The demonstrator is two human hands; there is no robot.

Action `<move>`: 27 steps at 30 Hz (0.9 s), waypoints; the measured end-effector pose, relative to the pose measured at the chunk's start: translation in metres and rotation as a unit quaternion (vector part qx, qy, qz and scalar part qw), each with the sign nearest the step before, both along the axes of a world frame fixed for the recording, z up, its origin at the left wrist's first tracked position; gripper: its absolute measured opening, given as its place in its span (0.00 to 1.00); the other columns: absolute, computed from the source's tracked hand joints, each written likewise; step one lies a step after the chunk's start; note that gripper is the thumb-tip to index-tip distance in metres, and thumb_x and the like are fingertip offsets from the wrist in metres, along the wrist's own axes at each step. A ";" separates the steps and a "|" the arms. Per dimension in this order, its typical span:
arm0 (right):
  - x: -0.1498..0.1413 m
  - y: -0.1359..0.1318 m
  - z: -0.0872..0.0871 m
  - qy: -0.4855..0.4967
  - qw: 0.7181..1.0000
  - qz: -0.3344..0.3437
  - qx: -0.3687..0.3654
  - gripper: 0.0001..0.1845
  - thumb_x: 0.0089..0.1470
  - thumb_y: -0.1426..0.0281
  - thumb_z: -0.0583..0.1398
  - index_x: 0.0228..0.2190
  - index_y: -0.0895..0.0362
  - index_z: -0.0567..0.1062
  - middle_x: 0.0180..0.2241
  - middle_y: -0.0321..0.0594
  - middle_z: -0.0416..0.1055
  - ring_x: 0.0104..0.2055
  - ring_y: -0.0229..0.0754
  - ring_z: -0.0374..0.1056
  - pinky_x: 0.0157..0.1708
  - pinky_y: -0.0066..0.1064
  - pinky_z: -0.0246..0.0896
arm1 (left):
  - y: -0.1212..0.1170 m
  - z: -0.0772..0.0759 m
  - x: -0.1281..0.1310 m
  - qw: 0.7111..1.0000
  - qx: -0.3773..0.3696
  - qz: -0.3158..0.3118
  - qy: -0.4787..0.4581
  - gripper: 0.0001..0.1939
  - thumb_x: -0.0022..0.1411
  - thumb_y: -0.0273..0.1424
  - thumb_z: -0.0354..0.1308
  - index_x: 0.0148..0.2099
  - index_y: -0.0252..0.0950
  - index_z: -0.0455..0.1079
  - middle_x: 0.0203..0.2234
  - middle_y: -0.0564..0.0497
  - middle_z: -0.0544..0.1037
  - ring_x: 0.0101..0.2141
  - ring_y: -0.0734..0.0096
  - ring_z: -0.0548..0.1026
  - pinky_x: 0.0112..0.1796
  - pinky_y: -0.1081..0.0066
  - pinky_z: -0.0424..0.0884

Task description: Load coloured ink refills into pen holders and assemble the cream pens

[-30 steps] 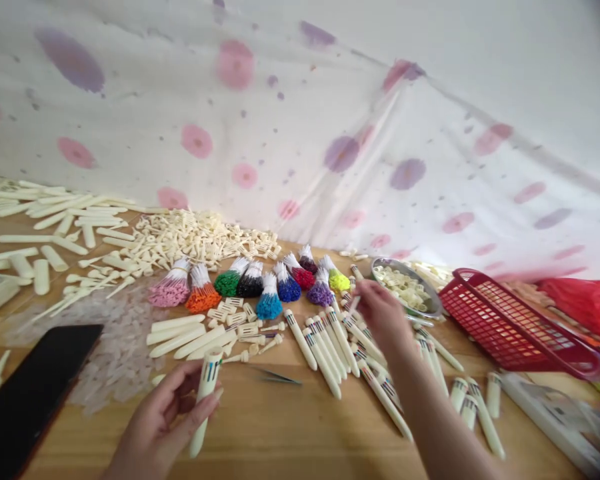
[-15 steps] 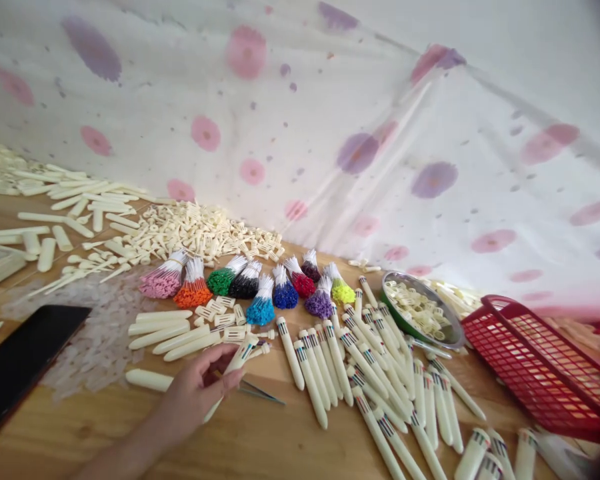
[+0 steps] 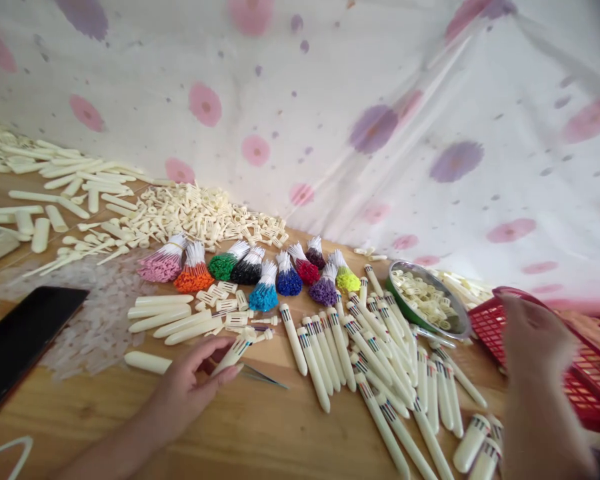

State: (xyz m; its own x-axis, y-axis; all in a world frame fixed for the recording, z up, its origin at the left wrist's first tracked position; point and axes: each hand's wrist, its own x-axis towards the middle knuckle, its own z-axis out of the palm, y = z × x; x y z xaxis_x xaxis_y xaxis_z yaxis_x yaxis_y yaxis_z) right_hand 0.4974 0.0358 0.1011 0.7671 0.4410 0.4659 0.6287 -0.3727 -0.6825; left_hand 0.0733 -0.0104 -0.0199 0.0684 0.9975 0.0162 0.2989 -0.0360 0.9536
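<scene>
My left hand [image 3: 187,387] rests on the wooden table [image 3: 280,433], its thumb and fingers closed on a cream pen barrel [image 3: 233,353] with a striped end, pointing toward the coloured bundles. Beside it lie another cream barrel [image 3: 147,362] and thin tweezers [image 3: 263,378]. My right hand [image 3: 535,337] hovers, blurred, at the near rim of the red basket [image 3: 595,373]; I see its back only and its fingers are hidden. Rows of assembled pens [image 3: 375,353] lie between my hands.
Several bundles of coloured refills [image 3: 250,273] stand in a row behind cream clip pieces [image 3: 225,307]. A metal bowl [image 3: 455,320] holds cream rings. Cream parts pile [image 3: 195,217] lies at the back, clear bits [image 3: 105,320] and a black slab [image 3: 20,340] at left. Spotted cloth [image 3: 330,100] hangs behind.
My left hand lowered the barrel to the table and shifted right. My right hand left the pens, went out of view, and now shows at the red basket.
</scene>
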 end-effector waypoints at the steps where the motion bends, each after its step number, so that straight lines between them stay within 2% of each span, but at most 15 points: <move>1: -0.017 0.006 -0.009 0.008 0.999 0.034 -0.009 0.07 0.51 0.67 0.57 0.28 0.56 0.74 0.35 0.54 0.73 0.40 0.51 0.68 0.39 0.44 0.58 | -0.001 -0.001 -0.001 1.000 -0.005 -0.007 -0.001 0.18 0.50 0.39 0.60 0.43 0.37 0.72 0.32 0.49 0.79 0.29 0.68 0.75 0.30 0.72 0.74; 3: -0.065 0.019 -0.031 0.018 0.988 0.151 -0.034 0.08 0.48 0.65 0.57 0.27 0.55 0.74 0.33 0.47 0.74 0.38 0.49 0.69 0.39 0.42 0.59 | -0.001 -0.004 -0.005 1.000 0.002 -0.020 0.011 0.17 0.53 0.39 0.58 0.44 0.38 0.72 0.33 0.49 0.79 0.30 0.67 0.76 0.30 0.72 0.74; 6: -0.150 0.030 -0.063 0.024 0.947 0.315 -0.060 0.13 0.47 0.59 0.56 0.21 0.55 0.70 0.27 0.39 0.72 0.33 0.43 0.67 0.37 0.35 0.60 | 0.002 -0.007 -0.013 0.995 0.063 -0.032 0.066 0.16 0.55 0.37 0.55 0.45 0.39 0.71 0.39 0.48 0.79 0.37 0.65 0.77 0.35 0.71 0.74; 9: -0.216 0.033 -0.086 0.041 0.911 0.403 -0.078 0.21 0.50 0.54 0.52 0.16 0.55 0.64 0.19 0.35 0.66 0.23 0.39 0.62 0.27 0.29 0.57 | 0.010 -0.005 -0.021 0.983 0.129 -0.045 0.119 0.15 0.58 0.35 0.52 0.46 0.39 0.70 0.43 0.47 0.77 0.43 0.62 0.75 0.41 0.69 0.73; 11: -0.239 0.036 -0.096 0.060 0.898 0.428 -0.082 0.22 0.53 0.54 0.50 0.17 0.55 0.62 0.17 0.33 0.64 0.21 0.37 0.61 0.23 0.27 0.55 | 0.017 0.000 -0.025 0.979 0.145 -0.046 0.140 0.16 0.58 0.36 0.50 0.46 0.38 0.70 0.43 0.46 0.77 0.44 0.62 0.75 0.42 0.67 0.73; 14: -0.250 0.046 -0.106 0.081 0.895 0.431 -0.077 0.17 0.52 0.56 0.50 0.21 0.55 0.62 0.19 0.32 0.64 0.21 0.36 0.61 0.22 0.25 0.55 | 0.024 0.009 -0.031 0.979 0.126 -0.048 0.155 0.17 0.58 0.38 0.51 0.47 0.38 0.71 0.43 0.46 0.78 0.43 0.61 0.75 0.42 0.67 0.73; 17: -0.245 0.055 -0.112 0.084 0.905 0.411 -0.064 0.14 0.54 0.57 0.49 0.25 0.54 0.61 0.20 0.32 0.64 0.22 0.37 0.62 0.23 0.25 0.56 | 0.029 0.012 -0.038 0.985 0.085 -0.049 0.139 0.19 0.57 0.40 0.51 0.47 0.38 0.71 0.42 0.47 0.78 0.41 0.61 0.76 0.40 0.68 0.73; 20: -0.237 0.055 -0.114 0.067 0.916 0.392 -0.053 0.17 0.57 0.58 0.43 0.25 0.54 0.62 0.20 0.33 0.64 0.22 0.37 0.61 0.24 0.26 0.57 | 0.028 0.005 -0.043 0.992 0.067 -0.031 0.102 0.21 0.58 0.42 0.49 0.47 0.37 0.71 0.30 0.48 0.80 0.31 0.63 0.77 0.34 0.70 0.74; 22: -0.234 0.049 -0.114 0.041 0.919 0.389 -0.050 0.20 0.58 0.58 0.42 0.25 0.55 0.64 0.21 0.34 0.64 0.23 0.37 0.61 0.26 0.26 0.57 | 0.026 -0.002 -0.044 0.993 0.072 -0.045 0.085 0.20 0.59 0.42 0.49 0.48 0.37 0.70 0.24 0.50 0.78 0.27 0.66 0.76 0.32 0.71 0.73; 27: -0.247 0.033 -0.117 -0.030 0.901 0.428 -0.066 0.22 0.59 0.59 0.44 0.26 0.56 0.71 0.27 0.40 0.71 0.32 0.40 0.66 0.34 0.27 0.56 | 0.023 -0.008 -0.043 0.990 0.103 -0.054 0.084 0.18 0.60 0.39 0.48 0.49 0.37 0.69 0.23 0.52 0.76 0.25 0.69 0.74 0.32 0.74 0.72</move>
State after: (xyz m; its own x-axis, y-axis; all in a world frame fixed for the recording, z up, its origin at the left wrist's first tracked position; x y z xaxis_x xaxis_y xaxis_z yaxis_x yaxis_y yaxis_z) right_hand 0.2501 0.0689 -0.0161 0.0956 0.9139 0.3944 0.7586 0.1897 -0.6234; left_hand 0.0306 0.0122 -0.0283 0.1926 0.9612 0.1974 0.4371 -0.2642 0.8597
